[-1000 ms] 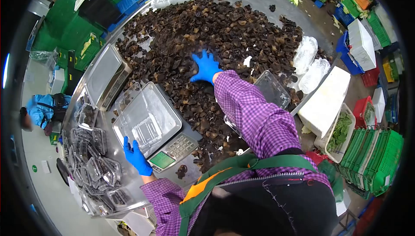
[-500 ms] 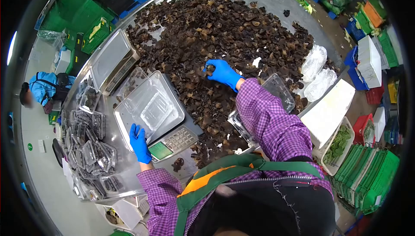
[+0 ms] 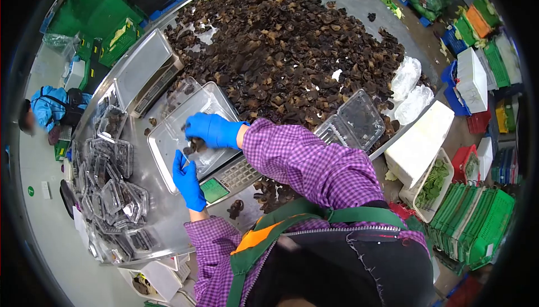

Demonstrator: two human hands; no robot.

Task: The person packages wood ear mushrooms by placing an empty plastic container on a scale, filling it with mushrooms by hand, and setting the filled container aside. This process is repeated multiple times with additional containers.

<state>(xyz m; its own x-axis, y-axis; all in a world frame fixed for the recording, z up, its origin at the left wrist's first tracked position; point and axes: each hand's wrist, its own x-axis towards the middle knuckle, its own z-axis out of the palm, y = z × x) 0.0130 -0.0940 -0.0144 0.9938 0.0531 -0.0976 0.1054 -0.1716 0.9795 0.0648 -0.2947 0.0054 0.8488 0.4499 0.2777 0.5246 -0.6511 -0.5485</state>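
Note:
My right hand (image 3: 213, 130), in a blue glove, is over the near weighing scale (image 3: 163, 148), its fingers closed around dark fungus pieces (image 3: 195, 146). Under it, a clear plastic box on the scale's pan is largely covered by my hand. My left hand (image 3: 188, 182), also gloved in blue, is at the pan's near edge, with thumb and finger at the rim of the box. The scale's keypad and green display (image 3: 213, 189) show beside it. Beyond the scale spreads a large heap of dark brown fungus (image 3: 281, 54).
A second scale (image 3: 146, 74) stands behind on the left. Stacked clear boxes (image 3: 112, 189) lie at the left, and an open clear box (image 3: 359, 121) at the right. White foam box (image 3: 421, 138) and green crates (image 3: 471, 223) are at the right. A person in blue (image 3: 53, 107) is far left.
My right hand has moved left from the heap to the box on the scale, bringing fungus with it. My left hand has shifted slightly right, to the box's rim.

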